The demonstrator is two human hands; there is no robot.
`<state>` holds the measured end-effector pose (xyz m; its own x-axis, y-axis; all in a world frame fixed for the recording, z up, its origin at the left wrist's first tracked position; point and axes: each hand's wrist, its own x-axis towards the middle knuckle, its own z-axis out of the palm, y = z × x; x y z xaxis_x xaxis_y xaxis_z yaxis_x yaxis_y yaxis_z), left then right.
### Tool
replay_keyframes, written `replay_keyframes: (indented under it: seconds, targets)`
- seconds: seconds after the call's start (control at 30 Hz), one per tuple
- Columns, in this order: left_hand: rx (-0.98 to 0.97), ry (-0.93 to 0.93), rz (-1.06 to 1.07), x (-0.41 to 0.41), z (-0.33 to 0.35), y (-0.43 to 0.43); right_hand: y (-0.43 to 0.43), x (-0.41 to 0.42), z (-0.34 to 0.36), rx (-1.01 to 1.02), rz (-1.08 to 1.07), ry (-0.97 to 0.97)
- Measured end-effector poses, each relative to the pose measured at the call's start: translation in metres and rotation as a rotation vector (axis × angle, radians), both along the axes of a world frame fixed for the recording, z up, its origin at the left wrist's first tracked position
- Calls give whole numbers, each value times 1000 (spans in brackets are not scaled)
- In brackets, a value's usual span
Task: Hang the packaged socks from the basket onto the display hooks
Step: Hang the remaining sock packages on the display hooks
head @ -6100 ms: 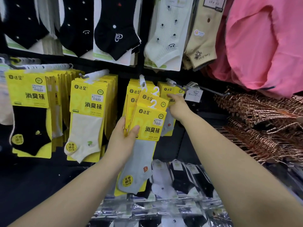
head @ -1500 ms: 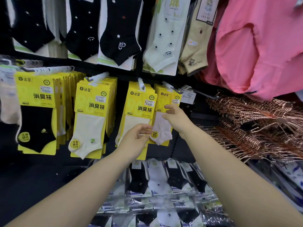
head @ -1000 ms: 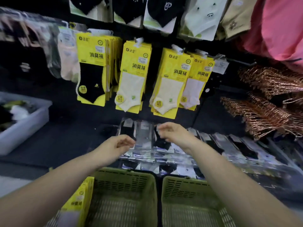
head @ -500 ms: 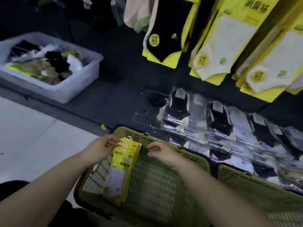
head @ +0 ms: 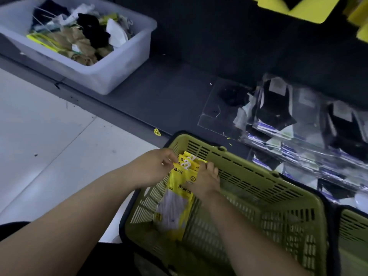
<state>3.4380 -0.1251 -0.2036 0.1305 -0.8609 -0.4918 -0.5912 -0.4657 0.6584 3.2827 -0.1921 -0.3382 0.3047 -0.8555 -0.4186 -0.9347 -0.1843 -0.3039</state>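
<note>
Pale tiled floor (head: 49, 146). Clear plastic bin (head: 111, 76) holds loose socks (head: 83, 40). In the green plastic basket (head: 249, 163), left hand (head: 155, 167) and right hand (head: 206, 182) pinch yellow sock packs (head: 179, 198).

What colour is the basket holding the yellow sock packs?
Yellow-green basket with slotted walls; clearest in the head view.

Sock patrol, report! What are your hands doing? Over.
Left hand pinches sock packs at top; right hand grips their side. Packs in green basket. Nothing blocking.
</note>
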Motion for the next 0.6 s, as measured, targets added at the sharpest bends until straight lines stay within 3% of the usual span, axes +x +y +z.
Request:
replay_keyframes:
  seconds: [0.1, 0.43, 0.6]
  targets:
    - [25, -26, -19, 0, 0, 1, 4, -6, -4, 28, -15, -19]
    - [30, -71, -64, -6, 2, -2, 10, -8, -14, 329, -334, -430]
    - [60, -61, -57, -3, 0, 0, 11, -9, -19, 378, -490, -597]
